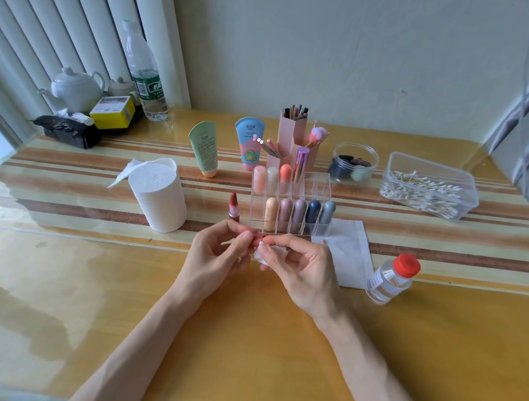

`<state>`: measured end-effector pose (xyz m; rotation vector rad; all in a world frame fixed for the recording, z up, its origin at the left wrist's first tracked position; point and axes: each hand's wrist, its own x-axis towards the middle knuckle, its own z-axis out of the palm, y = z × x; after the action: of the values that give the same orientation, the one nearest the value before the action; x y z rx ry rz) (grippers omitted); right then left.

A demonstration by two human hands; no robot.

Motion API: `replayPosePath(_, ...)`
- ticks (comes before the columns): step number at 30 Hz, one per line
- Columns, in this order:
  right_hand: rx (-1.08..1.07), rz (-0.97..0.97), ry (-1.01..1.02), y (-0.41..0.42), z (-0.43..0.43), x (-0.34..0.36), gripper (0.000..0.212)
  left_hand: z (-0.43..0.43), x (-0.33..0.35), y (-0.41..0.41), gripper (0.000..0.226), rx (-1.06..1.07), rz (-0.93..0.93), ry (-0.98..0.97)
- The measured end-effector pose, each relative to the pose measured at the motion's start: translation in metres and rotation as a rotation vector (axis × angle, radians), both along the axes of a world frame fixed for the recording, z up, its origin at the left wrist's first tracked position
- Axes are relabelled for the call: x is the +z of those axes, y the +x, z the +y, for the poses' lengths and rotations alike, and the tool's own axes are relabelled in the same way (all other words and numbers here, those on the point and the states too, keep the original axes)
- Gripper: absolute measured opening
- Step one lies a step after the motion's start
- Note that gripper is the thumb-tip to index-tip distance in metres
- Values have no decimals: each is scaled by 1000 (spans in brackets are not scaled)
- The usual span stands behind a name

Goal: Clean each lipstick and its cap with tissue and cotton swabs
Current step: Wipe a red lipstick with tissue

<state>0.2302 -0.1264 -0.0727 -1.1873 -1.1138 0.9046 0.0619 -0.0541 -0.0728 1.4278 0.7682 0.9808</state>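
Left hand (218, 256): fingers curled, thumb and fingertips pinching a small pink cap (258, 238), which the fingers mostly hide
Right hand (303, 272): fingers curled, thumb and forefinger pinching a white tissue scrap (262, 254) against the cap; the two hands meet at the fingertips, raised above the table (247, 340)
Open lipstick (233, 209): stands upright and uncapped, red bullet up, at 11 o'clock from the hands, just beside the organiser's left side
Organiser (322, 185): clear and stepped, at 12 o'clock from the hands; five capped lipsticks fill its front row, three more and a metallic purple tube stand in the back row
Tissue roll (160, 196): upright at 10 o'clock, a loose end trailing from its top
Tissue sheet (350, 247): flat on the table at 2 o'clock, just beside the organiser's right front corner
Cotton swabs (423, 192): heaped in a clear box, farther out at 2 o'clock, well apart from the hands
Bottle (390, 279): clear with a red cap, at 3 o'clock, at the sheet's right edge
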Motion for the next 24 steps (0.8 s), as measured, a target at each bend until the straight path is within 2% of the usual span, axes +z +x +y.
replayPosePath(4,5,75,-19,-1,1,0,18,3,-3,-3,23,-5,7,62)
replayPosePath(8,6,139,18,-2,2,2,19,-3,3,2,24,-21,25,39)
replayPosePath(14,-12,106,16,-2,2,1,18,-2,1,3,44,-6,76,28)
replayPosePath(19,-24,85,8,1,2,1,16,0,2,3,23,-12,3,60)
replayPosePath(24,-11,109,8,0,2,2,19,-2,5,1,22,-4,1,68)
